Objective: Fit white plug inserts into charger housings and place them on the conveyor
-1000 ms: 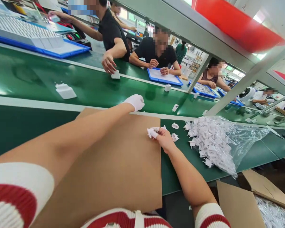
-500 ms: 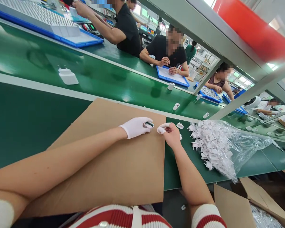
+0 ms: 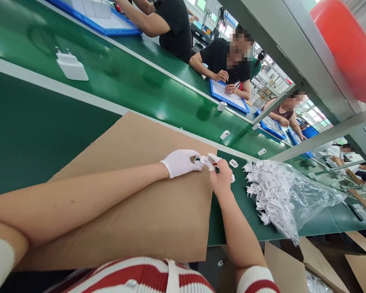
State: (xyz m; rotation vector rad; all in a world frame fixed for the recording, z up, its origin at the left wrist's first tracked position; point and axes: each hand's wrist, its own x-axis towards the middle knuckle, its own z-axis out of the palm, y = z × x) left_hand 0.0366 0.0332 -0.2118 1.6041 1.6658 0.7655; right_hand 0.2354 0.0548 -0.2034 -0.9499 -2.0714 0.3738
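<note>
My left hand (image 3: 180,162), in a white glove, is closed around a small white charger shell (image 3: 197,160) above the far right corner of a brown cardboard sheet (image 3: 134,195). My right hand (image 3: 220,177), with white finger cots, pinches a small white plug part (image 3: 208,161) and holds it against the shell's open end. The two hands meet there. A clear plastic bag of several white plug parts (image 3: 274,191) lies just right of my right hand, with loose plug parts (image 3: 233,163) beside it.
A green conveyor belt (image 3: 125,85) runs beyond the cardboard, carrying a white charger (image 3: 71,68) and smaller white pieces (image 3: 225,134). Other people sit across it at blue trays (image 3: 228,95). A grey metal frame post (image 3: 320,136) slants over the right. Cardboard boxes (image 3: 293,264) stand below right.
My left hand drew back from the belt with a white shell. My right hand rose from the loose parts to meet it, and the plug part now touches the shell. The view swung right.
</note>
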